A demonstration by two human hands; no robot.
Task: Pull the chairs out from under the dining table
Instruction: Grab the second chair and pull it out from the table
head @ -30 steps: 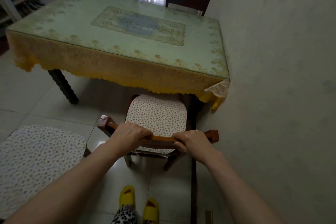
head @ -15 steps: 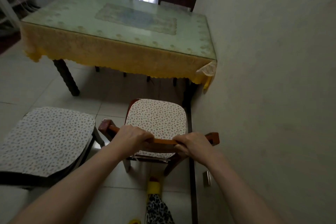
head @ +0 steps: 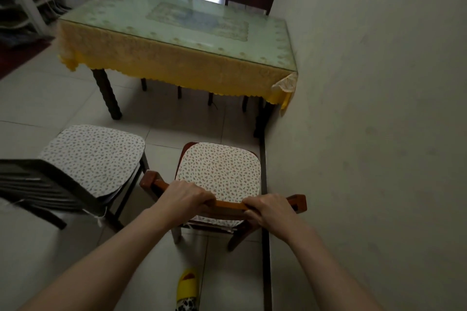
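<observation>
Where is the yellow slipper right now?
In the head view, the yellow slipper is on the floor at the bottom middle, just behind the wooden chair that both hands grip.

Two cushioned chairs [head: 217, 174] [head: 91, 156] stand clear of the yellow-clothed dining table [head: 177, 33].

Both arms reach straight out. The left hand [head: 185, 195] and the right hand [head: 270, 209] each curl tight over the same bar, knuckles up, thumbs probably tucked under it, hidden from view.

Two chairs [head: 219, 179] on tiled floor [head: 50, 103]
</observation>
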